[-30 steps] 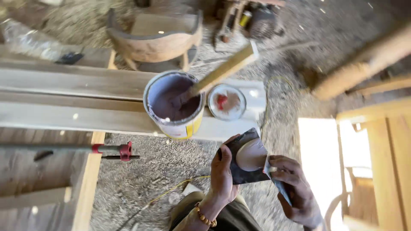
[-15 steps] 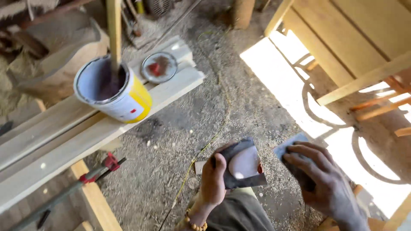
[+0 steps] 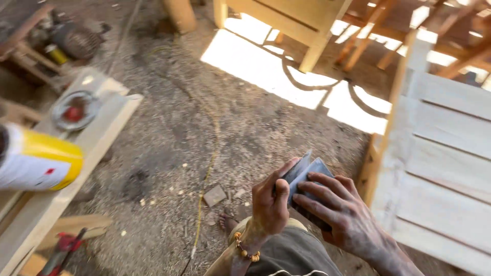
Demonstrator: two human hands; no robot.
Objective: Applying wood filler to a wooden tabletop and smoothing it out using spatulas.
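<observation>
Both hands have closed together since a moment ago: the left hand [image 3: 270,204] and right hand [image 3: 340,214] now pinch one folded grey sandpaper sheet [image 3: 307,176] between them, fingers curled, low and near in the scene. Just right stands a pale slatted wooden panel [image 3: 440,168]. Sawdust floor [image 3: 169,138] lies open to the left, as far as the plank [image 3: 61,168] bearing a yellow paint can [image 3: 38,158].

Two hands [image 3: 307,204], one paint can [image 3: 38,158], one lid [image 3: 74,110].
</observation>
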